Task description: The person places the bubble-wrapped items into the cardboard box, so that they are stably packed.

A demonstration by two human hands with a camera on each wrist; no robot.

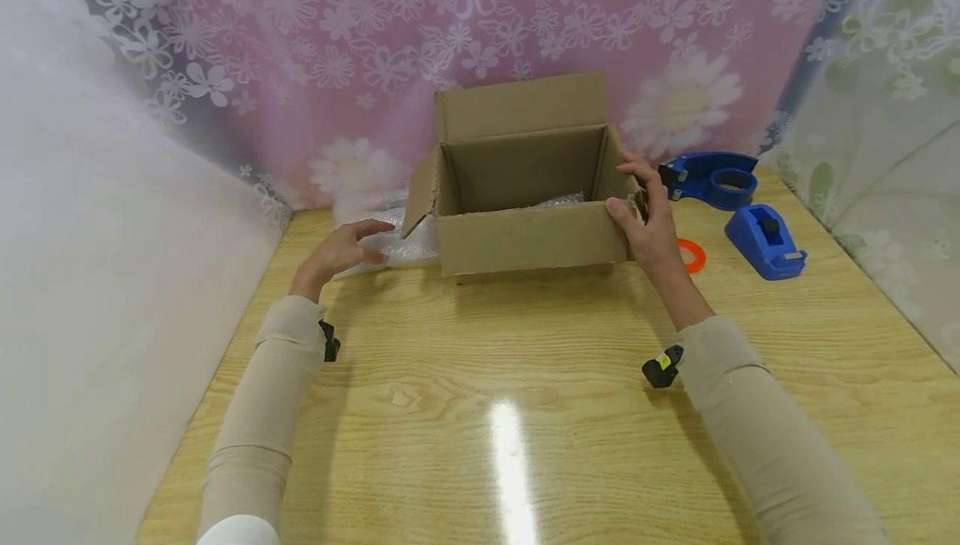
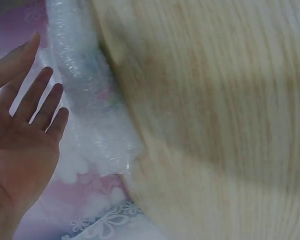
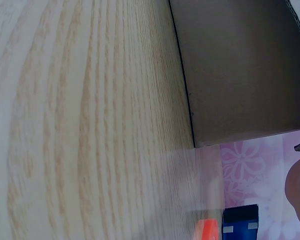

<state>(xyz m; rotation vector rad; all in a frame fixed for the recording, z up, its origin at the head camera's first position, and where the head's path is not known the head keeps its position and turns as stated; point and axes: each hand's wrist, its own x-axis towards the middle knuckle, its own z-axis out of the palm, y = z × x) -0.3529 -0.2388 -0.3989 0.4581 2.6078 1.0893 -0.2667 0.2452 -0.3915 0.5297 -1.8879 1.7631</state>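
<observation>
You have the cardboard box [image 1: 532,241] at 12 o'clock on the table [image 1: 420,445], its mouth uncovered, the back flap upright and the left flap splayed outward. Your right hand [image 1: 651,224] grips its right wall at the near corner, thumb on the front face; this hold probably steadies the box. Whether its base lies fully flat, I cannot tell.

Your left hand [image 1: 341,252] holds nothing: thumb and fingers stand wide apart, at the box's 9 o'clock, beside the bubble wrap [image 1: 412,249]. Contact with that wrap cannot be confirmed. A little clear plastic [image 1: 562,200] shows inside the box.

At the box's 3 o'clock lies a blue tape cutter [image 1: 697,170]; toward 4 o'clock, a blue dispenser [image 1: 761,249] and an orange tape roll [image 1: 699,257], apparently set aside to leave your near workspace unobstructed.
</observation>
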